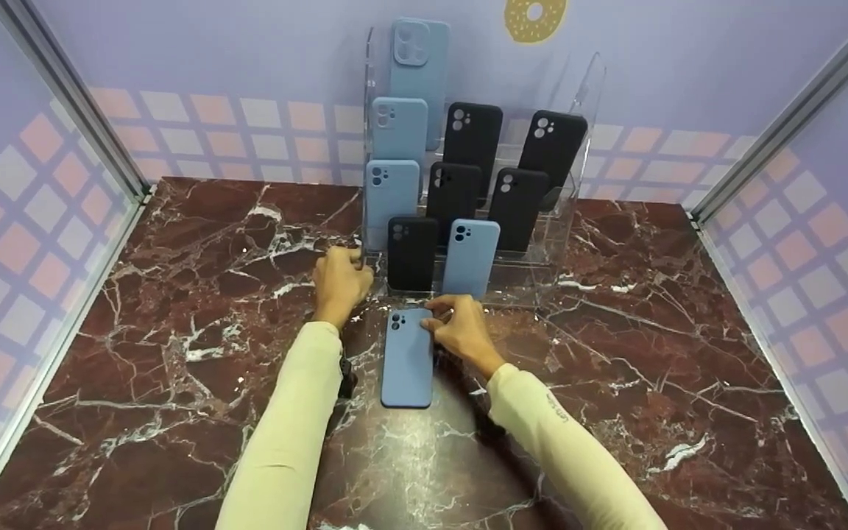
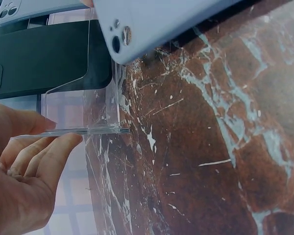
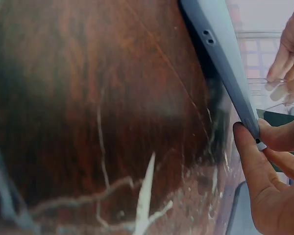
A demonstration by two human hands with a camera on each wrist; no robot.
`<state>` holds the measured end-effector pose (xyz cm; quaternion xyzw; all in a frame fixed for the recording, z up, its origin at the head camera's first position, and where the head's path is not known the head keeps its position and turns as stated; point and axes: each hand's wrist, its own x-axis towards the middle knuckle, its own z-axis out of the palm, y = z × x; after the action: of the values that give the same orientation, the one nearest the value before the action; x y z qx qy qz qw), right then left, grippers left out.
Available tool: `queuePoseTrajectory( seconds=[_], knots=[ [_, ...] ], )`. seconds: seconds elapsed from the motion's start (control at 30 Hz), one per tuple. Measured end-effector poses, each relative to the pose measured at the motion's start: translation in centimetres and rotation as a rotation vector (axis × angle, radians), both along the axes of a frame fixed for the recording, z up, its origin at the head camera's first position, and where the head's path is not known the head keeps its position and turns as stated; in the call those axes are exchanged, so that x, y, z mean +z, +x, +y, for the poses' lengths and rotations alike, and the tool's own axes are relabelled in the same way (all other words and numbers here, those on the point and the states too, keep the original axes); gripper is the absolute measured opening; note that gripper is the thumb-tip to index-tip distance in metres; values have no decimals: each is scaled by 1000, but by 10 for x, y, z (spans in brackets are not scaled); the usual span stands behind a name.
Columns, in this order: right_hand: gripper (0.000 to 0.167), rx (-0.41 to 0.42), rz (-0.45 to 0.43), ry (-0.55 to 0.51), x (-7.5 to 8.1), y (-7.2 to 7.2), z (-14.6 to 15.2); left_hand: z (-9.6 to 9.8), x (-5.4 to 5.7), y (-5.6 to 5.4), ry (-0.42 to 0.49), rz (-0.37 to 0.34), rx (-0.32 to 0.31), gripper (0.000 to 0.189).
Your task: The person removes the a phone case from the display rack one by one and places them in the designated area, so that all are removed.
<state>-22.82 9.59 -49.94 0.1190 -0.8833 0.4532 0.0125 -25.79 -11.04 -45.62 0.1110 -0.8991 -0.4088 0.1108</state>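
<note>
My right hand (image 1: pixel 464 331) pinches a grey-blue phone case (image 1: pixel 407 368) at its upper right corner, thumb on one face and fingers behind. The right wrist view shows this phone case (image 3: pixel 230 63) tilted, its side edge toward the camera. My left hand (image 1: pixel 343 280) grips the left side edge of a clear acrylic display stand (image 1: pixel 520 276). In the left wrist view, thumb and fingers pinch the stand's clear panel (image 2: pixel 88 131) from both sides. A black phone case (image 1: pixel 413 254) and a light blue phone case (image 1: pixel 472 254) lean on the stand's lowest tier.
Higher tiers hold several more cases, including a black case (image 1: pixel 453 199), a light blue case (image 1: pixel 393 195) and a larger blue case (image 1: pixel 431 73) at the top. The stand is on a dark red marbled table (image 1: pixel 174 353) against a lilac back wall (image 1: pixel 247 44).
</note>
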Motion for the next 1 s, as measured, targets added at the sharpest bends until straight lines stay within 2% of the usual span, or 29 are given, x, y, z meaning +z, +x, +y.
queuePoseTrajectory(
  seconds=[0.13,0.57,0.97,1.0],
  knots=[
    [24,-20,22,28,-3,-1,-2,1,0,0,15,6,-3,35],
    [20,-74,41,130,-2,-1,-3,1,3,1,6,-1,-8,30],
    [18,-40,75,76,-7,1,-1,0,0,-1,-13,30,-11,12],
    [18,-39,70,74,-6,2,0,-4,-12,-8,2,51,-16,15]
  ],
)
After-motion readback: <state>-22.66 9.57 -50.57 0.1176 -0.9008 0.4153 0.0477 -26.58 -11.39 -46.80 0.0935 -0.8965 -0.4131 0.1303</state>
